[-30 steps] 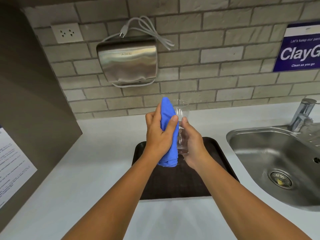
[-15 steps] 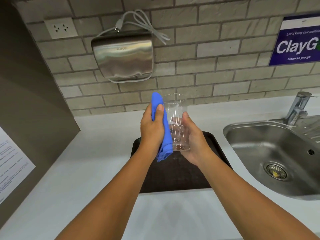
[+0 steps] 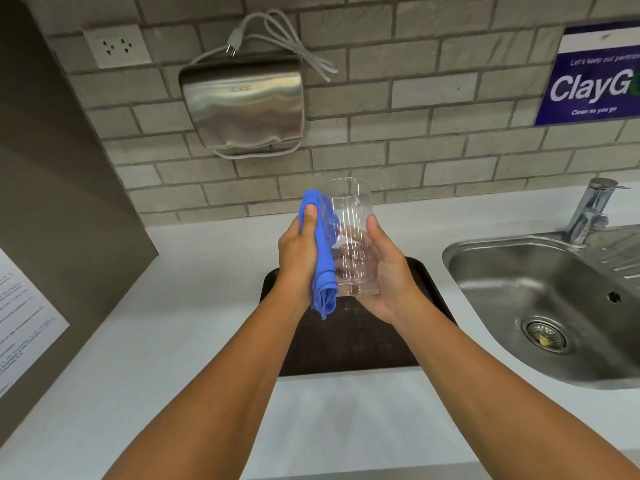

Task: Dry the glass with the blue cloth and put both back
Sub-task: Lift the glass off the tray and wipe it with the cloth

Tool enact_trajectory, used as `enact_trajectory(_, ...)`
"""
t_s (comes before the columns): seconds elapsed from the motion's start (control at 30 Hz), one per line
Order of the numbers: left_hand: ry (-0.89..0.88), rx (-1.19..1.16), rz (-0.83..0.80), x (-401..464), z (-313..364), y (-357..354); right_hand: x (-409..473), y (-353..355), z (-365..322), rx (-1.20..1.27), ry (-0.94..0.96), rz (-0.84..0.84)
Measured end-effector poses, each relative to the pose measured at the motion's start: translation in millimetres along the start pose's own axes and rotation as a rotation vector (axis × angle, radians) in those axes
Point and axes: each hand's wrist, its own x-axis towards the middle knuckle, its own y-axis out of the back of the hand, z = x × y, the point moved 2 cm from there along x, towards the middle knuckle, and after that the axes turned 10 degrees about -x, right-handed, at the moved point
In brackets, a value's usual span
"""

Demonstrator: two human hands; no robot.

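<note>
So, head view: right hand [image 3: 384, 271] wraps the clear glass [image 3: 349, 237] from the right side, fingers closed around it, glass upright, nothing visible inside. Left hand [image 3: 298, 258] clamped on the bunched blue cloth [image 3: 322, 271], pressing it against the glass's left wall. Both held in the air above the dark tray [image 3: 346, 344] on the white counter [image 3: 194, 306]. Steel sink [image 3: 540, 292] to the right, only its drain strainer [image 3: 545, 336] in the basin. Tap [image 3: 590, 211] behind it.
</note>
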Motion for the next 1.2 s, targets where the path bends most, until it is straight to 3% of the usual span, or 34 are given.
enact_trajectory(0.1,-0.049,0.032,0.019,-1,1,0,1,1,2,-0.032,0.022,0.198)
enact_trajectory(0.2,-0.137,0.053,0.055,-2,0,0,1,1,6,-0.145,0.025,0.265)
enact_trajectory(0.47,-0.293,0.161,0.069,-6,-5,-3,0,-3,10,-0.289,0.057,0.252)
enact_trajectory(0.7,-0.658,0.484,-0.004,-24,1,-8,-4,-12,10,-0.163,0.046,0.207)
enact_trajectory(0.77,-0.616,0.431,-0.034,-17,7,-6,-4,-12,11,-0.092,0.037,0.166)
enact_trajectory(0.93,-0.063,0.208,0.051,9,3,14,-3,-9,13,-0.007,0.017,0.052)
enact_trajectory(1.0,-0.014,0.172,0.036,5,0,15,-2,-8,14,-0.001,0.008,0.024)
enact_trajectory(1.07,-0.147,0.160,0.019,0,1,13,0,-9,16,-0.004,-0.014,0.027)
enact_trajectory(1.2,-0.618,0.423,-0.080,-15,5,5,2,-11,18,-0.034,-0.006,0.046)
